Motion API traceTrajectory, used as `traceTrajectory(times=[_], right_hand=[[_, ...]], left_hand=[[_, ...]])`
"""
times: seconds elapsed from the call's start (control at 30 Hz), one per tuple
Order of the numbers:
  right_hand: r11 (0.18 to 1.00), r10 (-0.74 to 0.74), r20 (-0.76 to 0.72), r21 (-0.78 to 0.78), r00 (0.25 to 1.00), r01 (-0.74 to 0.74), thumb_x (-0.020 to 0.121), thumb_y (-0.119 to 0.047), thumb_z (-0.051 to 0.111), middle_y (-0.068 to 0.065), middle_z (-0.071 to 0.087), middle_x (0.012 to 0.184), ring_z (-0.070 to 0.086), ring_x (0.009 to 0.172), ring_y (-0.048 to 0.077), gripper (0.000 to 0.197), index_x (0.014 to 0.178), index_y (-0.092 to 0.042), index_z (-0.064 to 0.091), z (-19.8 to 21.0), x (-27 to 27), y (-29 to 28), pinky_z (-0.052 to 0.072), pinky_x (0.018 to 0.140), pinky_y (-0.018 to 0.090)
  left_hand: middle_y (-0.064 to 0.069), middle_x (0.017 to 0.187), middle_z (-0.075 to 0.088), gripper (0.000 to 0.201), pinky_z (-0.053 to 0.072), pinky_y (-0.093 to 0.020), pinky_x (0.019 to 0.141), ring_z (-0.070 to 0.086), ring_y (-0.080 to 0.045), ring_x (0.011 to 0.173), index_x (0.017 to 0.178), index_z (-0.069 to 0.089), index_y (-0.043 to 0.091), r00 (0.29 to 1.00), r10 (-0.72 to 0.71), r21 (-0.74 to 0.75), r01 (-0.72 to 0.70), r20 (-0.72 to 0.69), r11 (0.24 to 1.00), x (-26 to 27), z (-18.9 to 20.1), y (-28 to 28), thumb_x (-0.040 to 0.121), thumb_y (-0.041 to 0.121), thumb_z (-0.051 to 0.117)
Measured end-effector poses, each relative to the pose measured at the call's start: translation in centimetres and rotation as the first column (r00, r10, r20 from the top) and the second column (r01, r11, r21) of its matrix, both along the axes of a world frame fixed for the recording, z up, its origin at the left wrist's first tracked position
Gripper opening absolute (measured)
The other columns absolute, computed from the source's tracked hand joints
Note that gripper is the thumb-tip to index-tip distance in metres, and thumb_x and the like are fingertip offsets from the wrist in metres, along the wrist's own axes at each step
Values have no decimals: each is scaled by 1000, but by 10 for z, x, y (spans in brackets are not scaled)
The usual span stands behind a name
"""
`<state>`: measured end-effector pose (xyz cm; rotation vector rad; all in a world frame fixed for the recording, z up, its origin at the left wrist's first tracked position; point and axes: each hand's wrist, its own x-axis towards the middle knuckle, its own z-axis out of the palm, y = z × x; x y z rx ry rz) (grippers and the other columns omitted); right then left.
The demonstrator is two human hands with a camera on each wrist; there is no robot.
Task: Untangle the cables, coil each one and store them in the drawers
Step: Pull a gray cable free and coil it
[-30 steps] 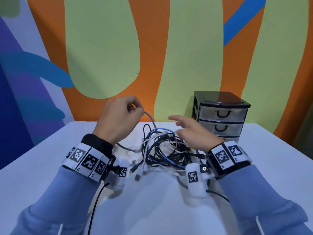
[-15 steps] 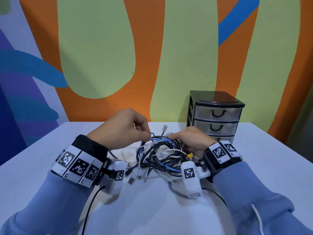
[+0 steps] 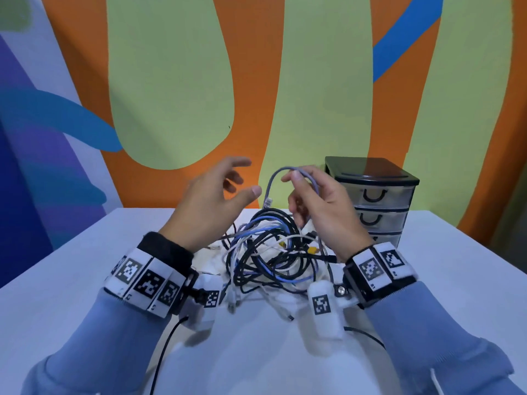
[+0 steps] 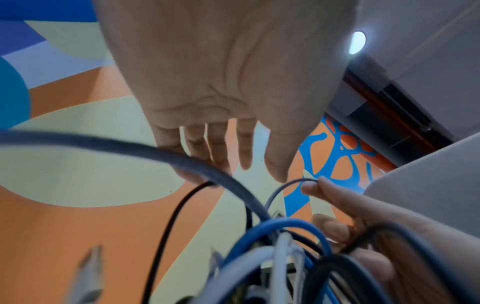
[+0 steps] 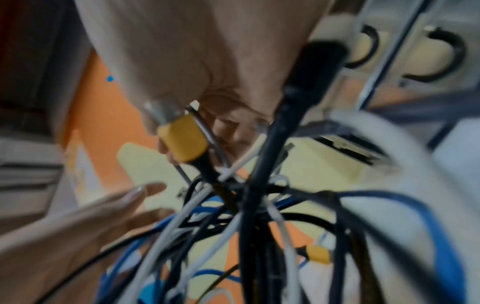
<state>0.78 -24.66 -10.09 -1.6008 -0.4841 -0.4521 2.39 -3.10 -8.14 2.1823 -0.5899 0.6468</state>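
A tangle of black, blue, white and grey cables (image 3: 271, 252) lies on the white table (image 3: 85, 280). My right hand (image 3: 298, 178) is raised above the tangle and pinches a loop of a grey cable (image 3: 275, 178) between thumb and fingertips. The cable's clear plug (image 3: 267, 201) dangles to the left. My left hand (image 3: 228, 183) hovers beside it with spread fingers and holds nothing. In the left wrist view the palm (image 4: 221, 72) is flat and the grey cable's loop (image 4: 291, 183) ends at the right fingertips (image 4: 324, 193). The right wrist view shows a yellow connector (image 5: 182, 139) under the palm.
A small black drawer unit (image 3: 373, 195) with three shut clear drawers stands at the back right of the table, close behind my right hand. A painted wall rises behind the table. A black lead (image 3: 168, 343) trails from my left wrist to the near edge.
Both hands were down on the tangle. My right hand has risen with the grey cable pinched, and my left hand has let go and opened.
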Motion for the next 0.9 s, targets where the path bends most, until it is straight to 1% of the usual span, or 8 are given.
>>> traceTrajectory(times=[0.07, 0.17, 0.27, 0.37, 0.6, 0.77, 0.83, 0.9], right_hand=[[993, 72, 45, -102, 996, -67, 110, -31, 52, 11, 56, 66, 42, 46, 22, 22, 114, -20, 70, 4, -10, 8, 34, 48, 31], [970, 144, 49, -206, 988, -131, 109, -26, 54, 10, 56, 66, 38, 47, 14, 19, 116, -17, 69, 5, -18, 19, 33, 48, 25], [940, 143, -32, -307, 989, -146, 106, -22, 63, 9, 66, 72, 57, 58, 20, 10, 105, -13, 68, 0, -15, 20, 46, 54, 28], [831, -6, -63, -555, 998, -30, 99, -32, 71, -1, 76, 82, 72, 79, 25, 11, 92, -24, 74, -7, -5, 17, 60, 79, 49], [684, -320, -38, -700, 947, 203, 100, -42, 59, -6, 71, 84, 67, 85, 22, 18, 88, -33, 68, -11, 4, 10, 58, 83, 43], [596, -492, 141, -665, 859, 451, 94, -38, 65, -7, 66, 73, 62, 75, 21, 16, 80, -30, 63, -4, -5, 13, 45, 61, 31], [680, -493, 171, -536, 853, 500, 90, -38, 73, -11, 66, 87, 61, 80, 18, 16, 91, -30, 59, -5, -4, 9, 48, 66, 33], [739, -418, 167, -509, 893, 441, 89, -35, 76, -9, 59, 117, 56, 107, 15, 32, 112, -33, 53, -7, -1, 6, 48, 85, 36]], left_hand=[[17, 107, 71, 32, 52, -31, 85, 69, -2, 93, 133, 65, 41, 996, -85, 38, 86, -30, 996, 3, -1, 0, 101, 44, 69], [12, 76, 72, 17, 41, -26, 62, 63, -4, 65, 96, 74, 28, 995, -92, 128, 88, 27, 988, -2, 0, -4, 107, 31, 60], [2, 72, 71, 18, 54, -32, 62, 68, -9, 62, 96, 74, 18, 983, -77, -67, 89, 168, 994, -2, 2, -5, 107, 14, 59], [-1, 82, 73, 18, 63, -37, 70, 73, -11, 69, 106, 76, 9, 903, 25, -211, 73, 429, 975, -4, 6, -5, 105, 3, 59], [-15, 96, 72, 21, 65, -43, 75, 77, -26, 80, 112, 73, -3, 711, 222, -443, 139, 667, 886, -7, 15, 6, 110, 13, 58], [-15, 100, 69, 16, 64, -47, 82, 75, -30, 86, 110, 67, 8, 854, 153, -540, 166, 498, 825, -9, 17, -1, 112, 16, 53], [-18, 104, 70, 20, 65, -44, 85, 76, -29, 90, 114, 66, 6, 925, 35, -524, 183, 379, 832, -9, 17, -2, 113, 20, 51], [-24, 106, 71, 28, 65, -40, 87, 78, -31, 91, 122, 66, 7, 970, -119, -526, 215, 210, 823, -11, 18, -3, 114, 27, 48]])
